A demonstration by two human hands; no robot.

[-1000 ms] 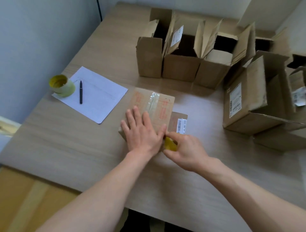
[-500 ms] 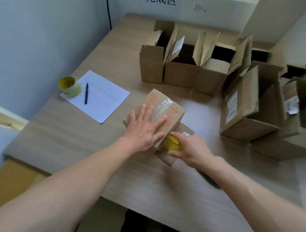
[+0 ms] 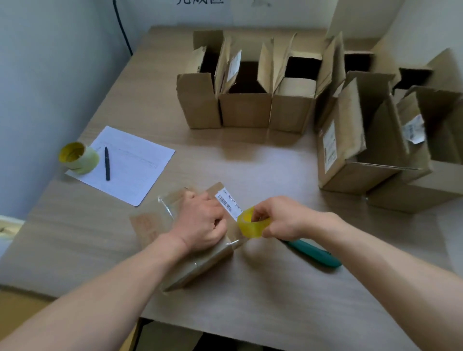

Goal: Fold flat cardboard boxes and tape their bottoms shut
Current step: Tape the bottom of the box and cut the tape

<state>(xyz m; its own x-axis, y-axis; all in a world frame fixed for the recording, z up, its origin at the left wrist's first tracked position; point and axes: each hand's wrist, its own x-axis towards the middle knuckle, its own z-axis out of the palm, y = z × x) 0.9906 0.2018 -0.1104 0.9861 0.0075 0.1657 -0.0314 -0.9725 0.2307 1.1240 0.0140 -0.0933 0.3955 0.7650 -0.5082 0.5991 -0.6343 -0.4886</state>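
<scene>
Left hand [image 3: 200, 223] clenched on the box [image 3: 200, 260] near the tabletop's front edge — pins the tape down. Right hand [image 3: 283, 220] grips the tape roll [image 3: 251, 225] — likely keeping the strip taut

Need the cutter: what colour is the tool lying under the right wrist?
Teal green, clearest in the head view.

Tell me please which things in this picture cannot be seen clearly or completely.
- Head view: the middle of the box being taped is hidden under the left hand.
- The teal tool is partly covered by the right hand, which holds the tape roll.
- The barcode label print is too small to read.
- The writing on the wall is cut off by the top edge.
- The folded boxes' interiors are too dark.
</scene>
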